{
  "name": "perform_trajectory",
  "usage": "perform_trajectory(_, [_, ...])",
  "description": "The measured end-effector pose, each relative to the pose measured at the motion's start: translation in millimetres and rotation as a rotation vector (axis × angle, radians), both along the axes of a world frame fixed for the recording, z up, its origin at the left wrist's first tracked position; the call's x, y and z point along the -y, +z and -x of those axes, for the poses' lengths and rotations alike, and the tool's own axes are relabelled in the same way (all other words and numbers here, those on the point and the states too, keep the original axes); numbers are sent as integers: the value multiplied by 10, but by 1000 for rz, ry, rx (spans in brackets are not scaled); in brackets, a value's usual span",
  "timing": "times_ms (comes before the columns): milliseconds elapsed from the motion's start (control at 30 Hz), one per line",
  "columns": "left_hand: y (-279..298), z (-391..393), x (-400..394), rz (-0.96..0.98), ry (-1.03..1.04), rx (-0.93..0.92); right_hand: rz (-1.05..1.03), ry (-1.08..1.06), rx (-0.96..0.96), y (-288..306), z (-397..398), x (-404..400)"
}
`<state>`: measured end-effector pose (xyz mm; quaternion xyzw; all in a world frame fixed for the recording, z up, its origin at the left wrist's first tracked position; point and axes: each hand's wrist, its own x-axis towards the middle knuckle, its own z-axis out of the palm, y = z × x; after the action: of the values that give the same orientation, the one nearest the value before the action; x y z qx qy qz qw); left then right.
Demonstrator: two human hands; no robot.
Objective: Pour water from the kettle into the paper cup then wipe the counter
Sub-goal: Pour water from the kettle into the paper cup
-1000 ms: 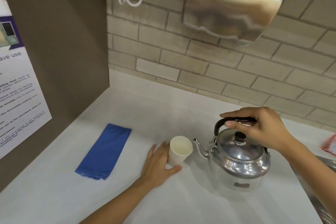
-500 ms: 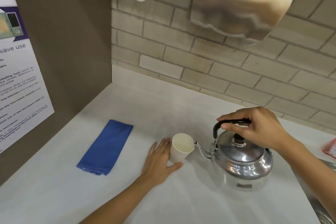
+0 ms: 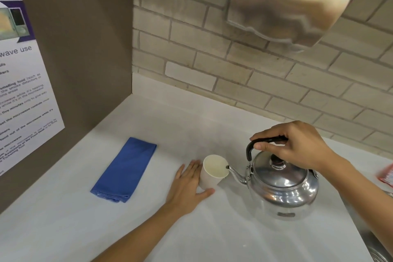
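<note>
A white paper cup (image 3: pixel 209 176) stands upright on the white counter (image 3: pixel 148 229). My left hand (image 3: pixel 188 183) wraps around its left side and base, thumb in front. A shiny steel kettle (image 3: pixel 280 189) with a black knob hangs just right of the cup, tilted slightly left, its spout tip over the cup's rim. My right hand (image 3: pixel 297 147) grips the kettle's black handle from above. No water stream is visible. A folded blue cloth (image 3: pixel 125 169) lies flat on the counter to the left of the cup.
A brown side wall with a paper notice (image 3: pixel 21 91) closes the left. A steel hand dryer (image 3: pixel 291 4) hangs on the brick wall above the kettle. A red packet (image 3: pixel 386 175) lies at the right edge, and a sink rim (image 3: pixel 378 249) shows bottom right.
The kettle has moved left toward the cup, so its spout tip now reaches over the rim. My left hand has stayed on the cup.
</note>
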<state>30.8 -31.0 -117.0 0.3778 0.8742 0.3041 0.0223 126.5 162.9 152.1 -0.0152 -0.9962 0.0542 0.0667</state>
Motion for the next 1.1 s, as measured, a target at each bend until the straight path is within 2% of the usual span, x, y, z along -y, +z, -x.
perform_trajectory(1100, [37, -10, 13, 27, -7, 9, -109, 37, 72, 94, 217, 64])
